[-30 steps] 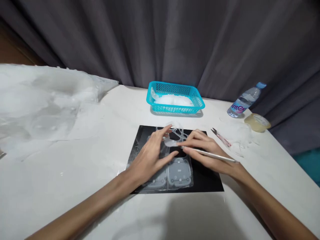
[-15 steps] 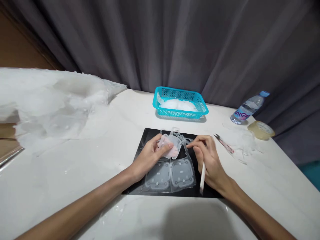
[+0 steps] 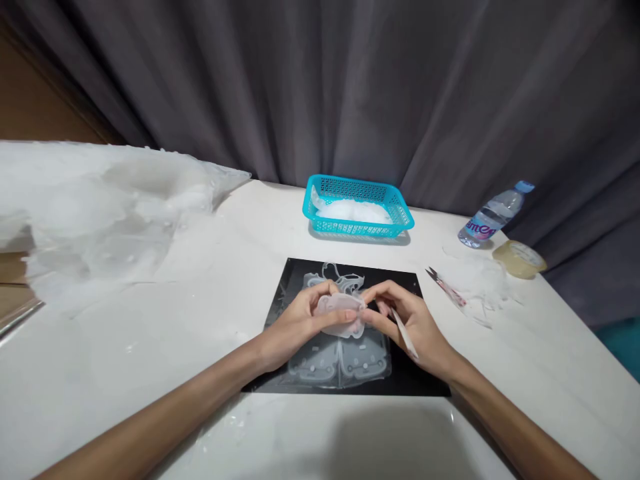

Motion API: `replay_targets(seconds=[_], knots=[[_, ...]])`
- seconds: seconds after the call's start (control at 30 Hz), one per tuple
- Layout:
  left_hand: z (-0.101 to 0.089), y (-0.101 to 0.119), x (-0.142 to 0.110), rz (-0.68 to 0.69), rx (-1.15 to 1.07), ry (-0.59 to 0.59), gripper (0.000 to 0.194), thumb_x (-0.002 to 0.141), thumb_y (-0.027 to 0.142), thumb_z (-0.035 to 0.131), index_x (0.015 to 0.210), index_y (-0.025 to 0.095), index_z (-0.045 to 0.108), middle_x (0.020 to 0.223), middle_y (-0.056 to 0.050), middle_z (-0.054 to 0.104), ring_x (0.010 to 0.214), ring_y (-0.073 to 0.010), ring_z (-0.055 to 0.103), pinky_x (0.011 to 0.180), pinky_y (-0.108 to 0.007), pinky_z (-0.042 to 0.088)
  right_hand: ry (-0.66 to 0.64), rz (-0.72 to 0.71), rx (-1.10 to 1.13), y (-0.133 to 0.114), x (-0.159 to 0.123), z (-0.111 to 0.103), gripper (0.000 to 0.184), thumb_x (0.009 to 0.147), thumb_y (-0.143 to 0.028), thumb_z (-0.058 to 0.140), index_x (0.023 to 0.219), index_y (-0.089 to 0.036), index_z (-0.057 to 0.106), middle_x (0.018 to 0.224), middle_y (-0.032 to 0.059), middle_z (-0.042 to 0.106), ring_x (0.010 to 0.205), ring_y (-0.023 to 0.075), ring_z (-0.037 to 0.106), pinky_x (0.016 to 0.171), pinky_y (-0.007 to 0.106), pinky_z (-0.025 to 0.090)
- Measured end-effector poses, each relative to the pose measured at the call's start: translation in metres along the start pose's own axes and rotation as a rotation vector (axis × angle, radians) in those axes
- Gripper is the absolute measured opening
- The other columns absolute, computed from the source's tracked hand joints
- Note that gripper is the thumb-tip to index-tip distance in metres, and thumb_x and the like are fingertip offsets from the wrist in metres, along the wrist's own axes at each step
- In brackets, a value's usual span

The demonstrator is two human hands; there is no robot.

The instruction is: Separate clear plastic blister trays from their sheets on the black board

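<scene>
My left hand [image 3: 305, 319] grips a small translucent, scallop-edged plastic piece [image 3: 340, 315] between thumb and fingers. At the piece's right edge, my right hand [image 3: 405, 320] pinches with thumb and index finger, while a white pen-like tool [image 3: 405, 335] is tucked in its other fingers, pointing down to the right. Both hands are above a black mat [image 3: 417, 380]. Beneath them lies a clear moulded plastic sheet [image 3: 316, 371] with rounded shapes. Thin curled plastic trimmings [image 3: 345, 275] rest behind the held piece.
A turquoise basket [image 3: 357, 230] with white translucent pieces stands at the back. Small pink-handled scissors [image 3: 447, 289], clear scraps [image 3: 480, 280], a water bottle [image 3: 495, 215] and a tape roll [image 3: 520, 259] are on the right. A large translucent plastic bag [image 3: 110, 213] covers the left side.
My right hand has moved left and now touches the edge of the plastic piece. The piece has come slightly lower and tilted, and the white tool has swung to a flatter slant.
</scene>
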State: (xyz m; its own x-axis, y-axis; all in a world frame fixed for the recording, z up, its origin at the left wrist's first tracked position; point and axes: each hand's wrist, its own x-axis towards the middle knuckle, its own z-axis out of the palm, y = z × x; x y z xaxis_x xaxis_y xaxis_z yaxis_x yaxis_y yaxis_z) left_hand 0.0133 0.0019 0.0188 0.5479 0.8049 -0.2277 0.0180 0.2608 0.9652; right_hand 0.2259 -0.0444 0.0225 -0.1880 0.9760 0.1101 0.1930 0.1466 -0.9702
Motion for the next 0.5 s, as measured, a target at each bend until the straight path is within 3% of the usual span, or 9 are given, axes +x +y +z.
replay_targets(seconds=[0.1, 0.27, 0.5], knots=[[0.0000, 0.0018, -0.0014, -0.013, 0.049, -0.015, 0.043, 0.081, 0.049, 0.081, 0.078, 0.018, 0.051, 0.073, 0.004, 0.051, 0.065, -0.0109, 0.048, 0.059, -0.023, 0.033, -0.028, 0.062, -0.030, 0.0026, 0.0008, -0.0022, 0.023, 0.093, -0.043, 0.075, 0.103, -0.023, 0.071, 0.080, -0.0034, 0.050, 0.070, 0.0130, 0.040, 0.065, 0.027, 0.035], [-0.0019, 0.0060, -0.0023, 0.006, 0.109, -0.038, 0.053, 0.080, 0.050, 0.082, 0.072, 0.020, 0.039, 0.068, 0.007, 0.039, 0.058, -0.0080, 0.038, 0.052, -0.021, 0.025, -0.071, 0.090, 0.005, 0.0028, 0.0030, -0.0046, 0.030, 0.091, -0.050, 0.076, 0.096, -0.021, 0.074, 0.077, -0.0033, 0.050, 0.066, 0.0114, 0.040, 0.059, 0.026, 0.032], [-0.0023, 0.0032, -0.0020, 0.035, 0.064, -0.031, 0.048, 0.083, 0.046, 0.081, 0.077, 0.020, 0.041, 0.071, 0.005, 0.055, 0.064, -0.0110, 0.056, 0.058, -0.022, 0.042, -0.153, 0.086, -0.097, 0.0005, 0.0036, -0.0104, 0.037, 0.092, -0.057, 0.072, 0.092, -0.020, 0.071, 0.078, -0.0036, 0.048, 0.069, 0.0123, 0.044, 0.065, 0.026, 0.037]])
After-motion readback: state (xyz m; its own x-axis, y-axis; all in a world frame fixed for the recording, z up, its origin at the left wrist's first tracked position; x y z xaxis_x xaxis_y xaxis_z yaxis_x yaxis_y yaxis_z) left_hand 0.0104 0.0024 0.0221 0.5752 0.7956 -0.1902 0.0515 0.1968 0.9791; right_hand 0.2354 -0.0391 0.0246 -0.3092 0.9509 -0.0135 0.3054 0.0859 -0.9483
